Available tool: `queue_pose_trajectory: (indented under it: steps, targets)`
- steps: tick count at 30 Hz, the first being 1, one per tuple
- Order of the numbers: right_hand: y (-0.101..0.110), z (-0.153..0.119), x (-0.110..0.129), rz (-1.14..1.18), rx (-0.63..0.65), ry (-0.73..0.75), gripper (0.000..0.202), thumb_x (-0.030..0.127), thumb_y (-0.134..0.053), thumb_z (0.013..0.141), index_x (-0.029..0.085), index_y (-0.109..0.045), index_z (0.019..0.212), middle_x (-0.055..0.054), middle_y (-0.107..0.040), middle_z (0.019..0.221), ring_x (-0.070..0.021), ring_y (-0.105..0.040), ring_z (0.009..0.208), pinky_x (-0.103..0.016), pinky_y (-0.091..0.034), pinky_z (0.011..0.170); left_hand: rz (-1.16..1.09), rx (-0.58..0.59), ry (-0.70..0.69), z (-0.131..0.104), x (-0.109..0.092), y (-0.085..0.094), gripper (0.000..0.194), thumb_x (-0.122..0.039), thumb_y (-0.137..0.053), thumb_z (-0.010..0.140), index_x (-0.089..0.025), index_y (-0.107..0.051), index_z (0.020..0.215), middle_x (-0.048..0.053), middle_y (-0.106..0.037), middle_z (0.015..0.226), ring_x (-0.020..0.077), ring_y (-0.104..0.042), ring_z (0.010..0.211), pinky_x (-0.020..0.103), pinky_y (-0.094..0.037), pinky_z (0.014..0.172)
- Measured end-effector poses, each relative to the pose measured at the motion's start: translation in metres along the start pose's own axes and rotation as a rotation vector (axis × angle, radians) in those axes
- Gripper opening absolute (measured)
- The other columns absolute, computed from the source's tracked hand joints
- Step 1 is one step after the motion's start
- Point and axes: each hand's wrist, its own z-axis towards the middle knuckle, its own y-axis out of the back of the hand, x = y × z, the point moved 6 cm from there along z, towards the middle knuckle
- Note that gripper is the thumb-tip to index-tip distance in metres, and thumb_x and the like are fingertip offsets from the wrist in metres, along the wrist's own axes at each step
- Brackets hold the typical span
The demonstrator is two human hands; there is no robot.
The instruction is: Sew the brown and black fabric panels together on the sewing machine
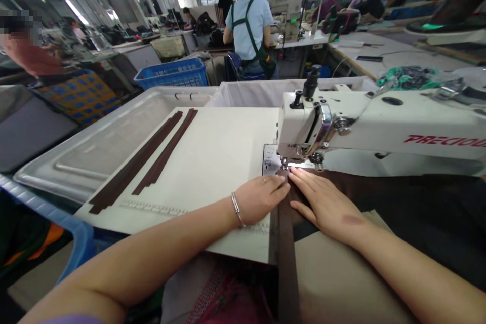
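Observation:
A brown fabric strip point(287, 248) runs from the sewing machine's presser foot point(284, 163) down over the table's front edge. My left hand point(260, 196), with a silver bangle at the wrist, is closed at the strip's left edge, thumb and fingertips together on it. Just right of the foot, my right hand point(322, 202) lies flat with its fingers stretched out on the dark fabric point(429, 212). Beneath that forearm is a beige panel point(334, 273). The white sewing machine point(379, 116) stands directly ahead of both hands.
Two stacks of brown strips, a longer stack point(136, 162) and a shorter stack point(167, 152), lie on the white tabletop point(224, 152). A printed ruler point(152, 206) crosses its front. White bins and a blue basket point(174, 73) stand behind. A person point(248, 25) sits beyond, facing away.

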Motion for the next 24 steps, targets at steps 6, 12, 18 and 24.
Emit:
queue_pose_trajectory:
  steps: [6,12,18,24]
  targets:
    - [-0.001,-0.013,0.009,0.007,0.024,-0.073,0.062,0.044,-0.044,0.092,0.019,-0.027,0.147,-0.011,-0.035,0.148,-0.0264,-0.036,0.133,-0.046,-0.035,0.102,-0.055,0.102,0.062,-0.002,-0.013,-0.010,0.040,-0.019,-0.041,0.093,-0.012,-0.044,0.132,0.016,-0.048,0.130,0.0265,-0.045,0.122,0.043,-0.039,0.106]
    - [0.001,-0.002,0.004,0.009,0.072,-0.096,0.071,0.052,-0.049,0.088,0.021,-0.026,0.147,-0.009,-0.035,0.149,-0.0297,-0.041,0.124,-0.049,-0.038,0.095,-0.046,0.163,0.131,-0.002,-0.001,-0.016,0.043,-0.017,-0.041,0.093,-0.012,-0.040,0.136,0.018,-0.042,0.137,0.0276,-0.039,0.129,0.046,-0.038,0.107]
    - [-0.001,-0.004,0.004,-0.027,0.111,-0.107,0.071,0.055,-0.046,0.089,0.019,-0.027,0.147,-0.008,-0.033,0.150,-0.0303,-0.041,0.122,-0.048,-0.037,0.095,-0.016,0.183,0.142,-0.001,0.002,-0.016,0.044,-0.018,-0.038,0.094,-0.010,-0.039,0.138,0.018,-0.040,0.138,0.0285,-0.039,0.129,0.045,-0.037,0.109]
    - [-0.001,-0.004,0.005,-0.051,0.115,-0.106,0.069,0.054,-0.044,0.090,0.017,-0.028,0.147,-0.007,-0.032,0.150,-0.0302,-0.042,0.122,-0.048,-0.037,0.094,-0.015,0.164,0.113,0.001,-0.001,-0.015,0.043,-0.016,-0.039,0.093,-0.007,-0.042,0.136,0.020,-0.043,0.135,0.0285,-0.041,0.126,0.045,-0.038,0.108]
